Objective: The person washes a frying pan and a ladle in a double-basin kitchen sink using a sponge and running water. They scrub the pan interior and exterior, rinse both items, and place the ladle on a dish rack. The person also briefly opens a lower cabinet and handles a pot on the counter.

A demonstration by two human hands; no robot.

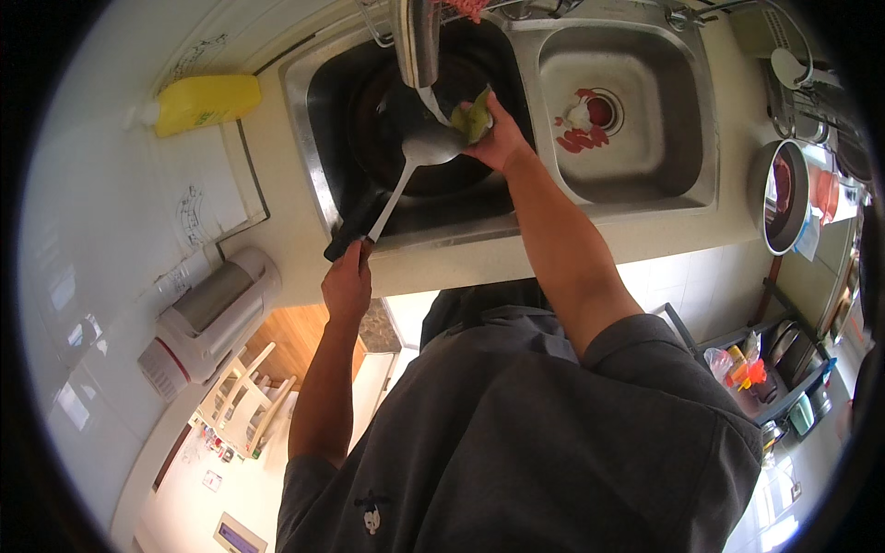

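My left hand (348, 282) grips the handle of a metal ladle or wok spatula (434, 146), its broad head over the left sink basin (319, 138). My right hand (499, 137) holds a green scouring pad or cloth (473, 122) close to that head. Water (433, 105) runs from the metal faucet (417, 41) down beside the pad. Beneath them a dark wok or pan (373, 138) lies in the basin, and its black handle (349, 231) reaches over the front rim.
The right basin (643, 166) has red and white scraps (584, 124) around its drain. A yellow bottle (207, 104) lies or stands at the left by the wall, and a white appliance (214, 311) is nearer me. On the right counter is a metal pot (787, 197) with something red inside.
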